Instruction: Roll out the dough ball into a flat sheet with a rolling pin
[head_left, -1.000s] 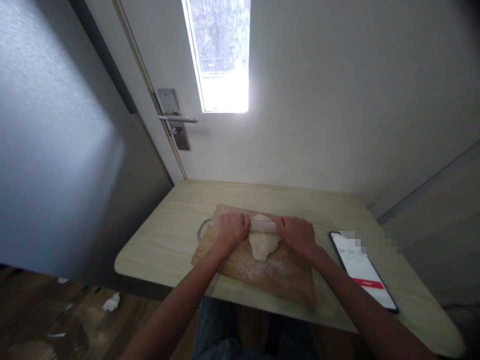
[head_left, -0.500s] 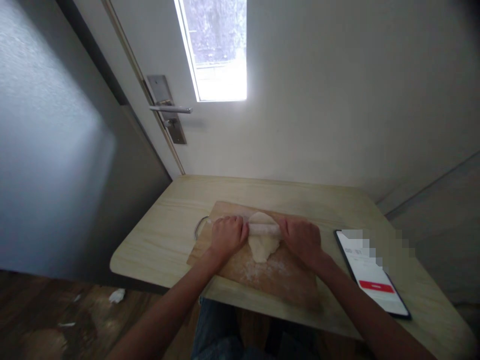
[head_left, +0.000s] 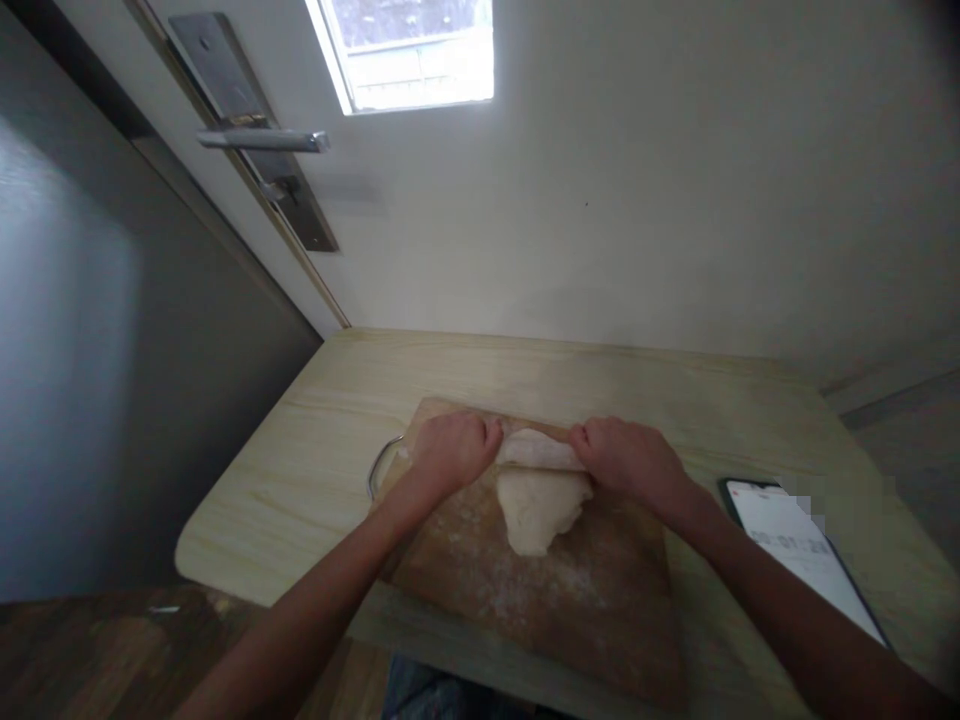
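Observation:
A pale, flattened piece of dough (head_left: 541, 510) lies on a wooden cutting board (head_left: 480, 590) dusted with flour. Across the dough's far part lies a light, floury rolling pin (head_left: 541, 453). My left hand (head_left: 459, 450) is closed around the pin's left end, and my right hand (head_left: 626, 455) grips its right end. Both hands hide the ends of the pin. Some dough shows beyond the pin, and the larger part spreads on the near side.
The board has a metal ring handle (head_left: 381, 465) at its left and rests on a light wood-grain table (head_left: 270, 480). A phone (head_left: 810, 560) lies at the right. Behind the table stands a white door with a metal lever handle (head_left: 262, 140).
My view has moved closer and tilted down. Both hands have pushed the rolling pin toward the far edge of the board, and more dough shows on its near side.

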